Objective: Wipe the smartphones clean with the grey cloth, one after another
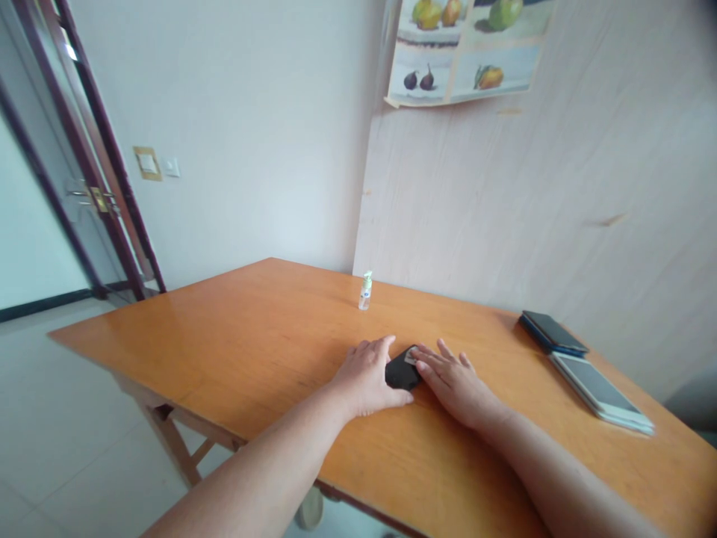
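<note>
A flat black object (402, 370), phone-like in shape, rests at the middle of the wooden table (224, 329). My left hand (367, 377) grips its left side, thumb at the near edge and fingers at the far edge. From the right, my right hand (451, 377) reaches over it with fingers stretched out and partly spread. Its fingertips touch a small pale patch (411, 356) at the object's far right corner; whether that is a cloth or part of the object I cannot tell. Farther back stands a small clear pump bottle (365, 293) with a pale green top, apart from both hands.
At the table's right lie a dark tablet-like slab (553, 332) on a blue layer and a white-edged tablet-like slab (602, 392). A wall with a fruit poster (467, 52) runs behind the table. A door (101, 172) stands at far left.
</note>
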Action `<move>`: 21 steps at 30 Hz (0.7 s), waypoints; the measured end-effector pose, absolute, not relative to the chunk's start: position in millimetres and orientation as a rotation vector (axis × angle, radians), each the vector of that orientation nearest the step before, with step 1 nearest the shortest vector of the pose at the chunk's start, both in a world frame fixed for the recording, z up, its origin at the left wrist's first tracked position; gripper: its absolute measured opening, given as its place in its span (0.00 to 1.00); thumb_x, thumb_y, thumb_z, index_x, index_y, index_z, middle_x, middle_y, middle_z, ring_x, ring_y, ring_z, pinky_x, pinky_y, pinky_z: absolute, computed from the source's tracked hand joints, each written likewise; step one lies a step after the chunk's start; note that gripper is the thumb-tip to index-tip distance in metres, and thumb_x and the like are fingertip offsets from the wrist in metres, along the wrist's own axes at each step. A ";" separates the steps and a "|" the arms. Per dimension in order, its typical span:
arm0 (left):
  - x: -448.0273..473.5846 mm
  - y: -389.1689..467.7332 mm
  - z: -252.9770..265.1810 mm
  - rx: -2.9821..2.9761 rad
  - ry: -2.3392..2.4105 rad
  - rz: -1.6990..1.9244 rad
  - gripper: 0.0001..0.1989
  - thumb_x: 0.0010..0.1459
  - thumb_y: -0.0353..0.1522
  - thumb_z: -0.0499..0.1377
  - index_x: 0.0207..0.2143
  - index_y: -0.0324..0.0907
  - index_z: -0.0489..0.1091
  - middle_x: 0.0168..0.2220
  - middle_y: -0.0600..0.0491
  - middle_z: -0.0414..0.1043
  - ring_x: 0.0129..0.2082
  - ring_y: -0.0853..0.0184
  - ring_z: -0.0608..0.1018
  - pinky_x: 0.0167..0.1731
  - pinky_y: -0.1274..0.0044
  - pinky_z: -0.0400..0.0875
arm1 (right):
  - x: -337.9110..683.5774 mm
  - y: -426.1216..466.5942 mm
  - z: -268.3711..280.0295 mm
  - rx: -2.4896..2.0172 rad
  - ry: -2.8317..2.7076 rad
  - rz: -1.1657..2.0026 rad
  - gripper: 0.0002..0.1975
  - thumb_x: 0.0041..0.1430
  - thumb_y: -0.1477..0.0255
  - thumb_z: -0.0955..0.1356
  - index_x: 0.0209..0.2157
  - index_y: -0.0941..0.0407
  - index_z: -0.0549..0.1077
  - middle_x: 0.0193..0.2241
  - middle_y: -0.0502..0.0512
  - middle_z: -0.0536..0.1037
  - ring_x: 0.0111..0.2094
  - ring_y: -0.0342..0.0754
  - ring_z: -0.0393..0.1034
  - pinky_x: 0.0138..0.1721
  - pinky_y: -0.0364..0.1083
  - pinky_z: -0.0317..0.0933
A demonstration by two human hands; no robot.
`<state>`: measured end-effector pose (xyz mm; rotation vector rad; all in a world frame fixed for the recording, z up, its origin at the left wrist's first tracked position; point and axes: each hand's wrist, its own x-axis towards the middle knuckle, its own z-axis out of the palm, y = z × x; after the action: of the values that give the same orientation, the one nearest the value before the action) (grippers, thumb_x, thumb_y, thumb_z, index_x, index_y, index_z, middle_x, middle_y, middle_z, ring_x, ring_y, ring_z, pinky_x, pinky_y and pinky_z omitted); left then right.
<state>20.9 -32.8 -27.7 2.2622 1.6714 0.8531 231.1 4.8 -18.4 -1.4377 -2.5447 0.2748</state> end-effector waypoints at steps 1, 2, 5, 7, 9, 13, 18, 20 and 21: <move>21.1 -32.9 -27.2 2.256 1.669 0.850 0.52 0.39 0.49 0.69 0.63 0.43 0.52 0.52 0.45 0.71 0.53 0.49 0.70 0.52 0.62 0.64 | 234.1 9.7 -20.3 -1.509 -2.508 0.231 0.27 0.70 0.55 0.51 0.64 0.47 0.60 0.67 0.50 0.57 0.69 0.64 0.35 0.61 0.74 0.34; 21.3 -33.0 -26.8 2.251 1.667 0.848 0.52 0.39 0.49 0.69 0.64 0.43 0.51 0.52 0.45 0.71 0.53 0.49 0.70 0.52 0.62 0.64 | 235.3 11.9 -21.1 -1.543 -2.493 0.202 0.27 0.70 0.55 0.51 0.65 0.47 0.60 0.67 0.50 0.57 0.69 0.65 0.35 0.61 0.75 0.34; 21.1 -33.4 -26.0 2.250 1.660 0.843 0.53 0.40 0.48 0.68 0.65 0.42 0.49 0.51 0.45 0.71 0.53 0.49 0.70 0.52 0.62 0.63 | 227.2 1.1 -16.2 -1.385 -2.584 0.248 0.27 0.70 0.56 0.52 0.65 0.47 0.59 0.67 0.51 0.57 0.69 0.63 0.35 0.63 0.73 0.33; 20.6 -33.7 -25.7 2.261 1.659 0.835 0.51 0.44 0.45 0.66 0.66 0.41 0.47 0.52 0.44 0.71 0.54 0.50 0.70 0.53 0.63 0.62 | 216.4 -12.8 -10.0 -1.161 -2.683 0.359 0.26 0.70 0.56 0.52 0.65 0.44 0.58 0.67 0.50 0.56 0.69 0.60 0.37 0.64 0.70 0.34; 20.2 -34.0 -25.5 2.271 1.659 0.827 0.50 0.46 0.42 0.64 0.66 0.40 0.45 0.54 0.43 0.70 0.55 0.50 0.69 0.54 0.63 0.62 | 208.3 -21.1 -6.2 -1.023 -2.734 0.426 0.26 0.70 0.56 0.52 0.66 0.42 0.56 0.67 0.49 0.55 0.69 0.58 0.38 0.64 0.69 0.34; 20.8 -34.1 -25.3 2.234 1.681 0.828 0.54 0.42 0.46 0.67 0.66 0.41 0.45 0.53 0.44 0.70 0.55 0.49 0.69 0.53 0.62 0.62 | 212.8 -5.8 -12.7 -1.213 -2.669 0.315 0.26 0.70 0.55 0.51 0.64 0.43 0.59 0.66 0.49 0.57 0.69 0.61 0.36 0.63 0.73 0.34; 21.6 -33.2 -25.9 2.188 1.692 0.827 0.59 0.37 0.49 0.70 0.66 0.43 0.45 0.51 0.45 0.71 0.55 0.48 0.69 0.52 0.63 0.63 | 225.9 12.8 -21.8 -1.494 -2.540 0.132 0.27 0.69 0.56 0.53 0.65 0.47 0.59 0.67 0.52 0.57 0.69 0.65 0.35 0.61 0.75 0.35; 21.2 -32.6 -27.1 2.195 1.680 0.847 0.58 0.39 0.49 0.69 0.67 0.42 0.44 0.52 0.44 0.70 0.55 0.48 0.69 0.52 0.62 0.63 | 221.7 4.4 -18.6 -1.369 -2.604 0.198 0.27 0.69 0.55 0.53 0.65 0.46 0.58 0.67 0.51 0.57 0.69 0.63 0.36 0.62 0.73 0.36; 20.9 -32.3 -27.8 2.206 1.672 0.857 0.57 0.40 0.48 0.68 0.67 0.41 0.43 0.53 0.43 0.70 0.55 0.48 0.69 0.53 0.61 0.62 | 218.2 -1.2 -16.3 -1.268 -2.652 0.254 0.27 0.69 0.55 0.53 0.65 0.45 0.58 0.67 0.50 0.56 0.69 0.61 0.36 0.63 0.71 0.36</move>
<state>20.9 -32.3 -27.8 2.2065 1.6724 0.8568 218.2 -1.2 -16.3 -1.2681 -2.6524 0.2545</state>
